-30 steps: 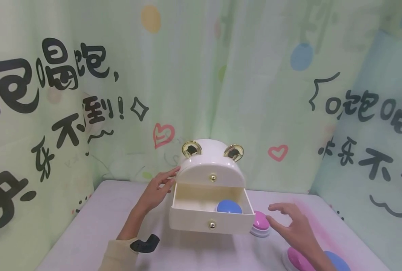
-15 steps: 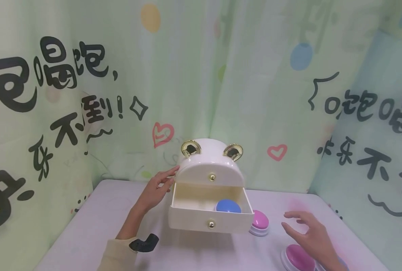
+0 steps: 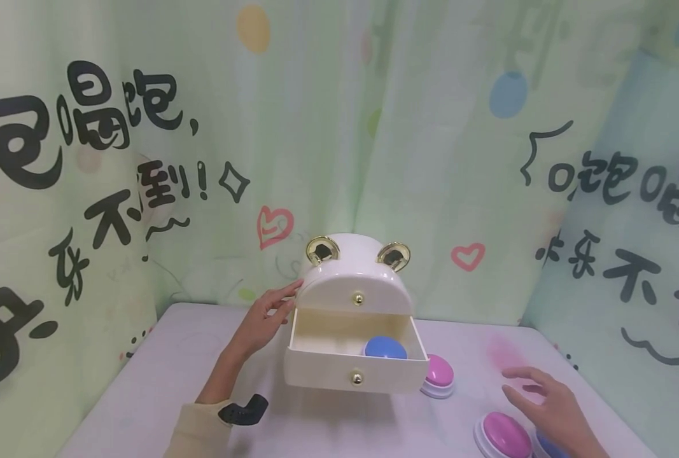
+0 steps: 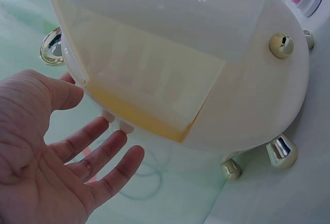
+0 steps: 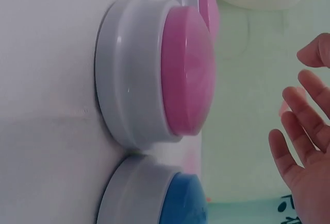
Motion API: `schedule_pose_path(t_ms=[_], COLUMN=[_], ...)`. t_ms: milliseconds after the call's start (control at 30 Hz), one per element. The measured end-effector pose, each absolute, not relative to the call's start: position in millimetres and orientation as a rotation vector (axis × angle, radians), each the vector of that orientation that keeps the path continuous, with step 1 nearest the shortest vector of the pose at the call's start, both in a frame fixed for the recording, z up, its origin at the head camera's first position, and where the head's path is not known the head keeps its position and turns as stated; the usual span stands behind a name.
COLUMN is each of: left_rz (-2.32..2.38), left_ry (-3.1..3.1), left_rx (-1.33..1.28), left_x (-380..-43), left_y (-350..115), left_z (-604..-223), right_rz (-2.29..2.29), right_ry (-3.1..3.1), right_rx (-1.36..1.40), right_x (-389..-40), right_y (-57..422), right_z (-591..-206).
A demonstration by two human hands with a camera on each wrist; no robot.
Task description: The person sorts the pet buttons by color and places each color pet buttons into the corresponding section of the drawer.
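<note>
A white rounded cabinet [image 3: 356,280] with gold frog-like eyes stands on the table, its lower drawer [image 3: 328,370] pulled out. Inside that drawer lies a blue-topped round button [image 3: 386,347]. The left hand [image 3: 263,323] rests its fingertips on the cabinet's left side; in the left wrist view its fingers [image 4: 111,177] are spread and relaxed. Over at the right, the right hand [image 3: 551,401] hovers with loosely bent fingers and holds nothing. Below it sit a pink-topped button [image 3: 506,435] and a blue-topped button [image 5: 184,203], which the hand partly covers in the head view.
Another pink-topped button [image 3: 439,371] stands just right of the drawer. Printed curtains [image 3: 431,159] enclose the table [image 3: 161,369] at the back and both sides. Gold feet [image 4: 282,151] hold the cabinet off the tabletop.
The right hand has moved right and slightly down, away from the pink button by the drawer. The left hand and the cabinet have stayed in place.
</note>
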State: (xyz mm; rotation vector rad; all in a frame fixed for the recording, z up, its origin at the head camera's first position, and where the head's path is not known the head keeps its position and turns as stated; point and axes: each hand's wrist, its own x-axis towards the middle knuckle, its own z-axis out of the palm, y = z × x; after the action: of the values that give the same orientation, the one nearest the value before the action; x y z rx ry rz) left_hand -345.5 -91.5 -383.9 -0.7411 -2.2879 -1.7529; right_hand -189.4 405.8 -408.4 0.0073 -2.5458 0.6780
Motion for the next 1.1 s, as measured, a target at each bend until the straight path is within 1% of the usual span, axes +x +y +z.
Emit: schedule_pose_path(t_ms=[233, 433, 533, 833, 1100], left_rz=[-1.739, -1.754, -1.757, -1.721, -1.722], left_ry=[-2.286, -2.295, -2.301, -2.303, -2.306], left_rx=[-0.746, -0.745, -0.740, -0.705, -0.743], left_x=[-345, -343, -343, -340, -345], left_y=[-91, -91, -92, -103, -93], left_z=[-383, -381, -381, -387, -384], right_rz=[0.830, 0.872, 0.898, 0.876, 0.934], right_ry=[-2.595, -2.593, -2.589, -2.630, -2.776], right_rx=[0.211, 0.425, 0.485, 0.432, 0.290], right_x=[-187, -185, -184, -189, -175], right_y=[426, 440, 444, 444, 462], right_z=[-412, -419, -422, -429, -431])
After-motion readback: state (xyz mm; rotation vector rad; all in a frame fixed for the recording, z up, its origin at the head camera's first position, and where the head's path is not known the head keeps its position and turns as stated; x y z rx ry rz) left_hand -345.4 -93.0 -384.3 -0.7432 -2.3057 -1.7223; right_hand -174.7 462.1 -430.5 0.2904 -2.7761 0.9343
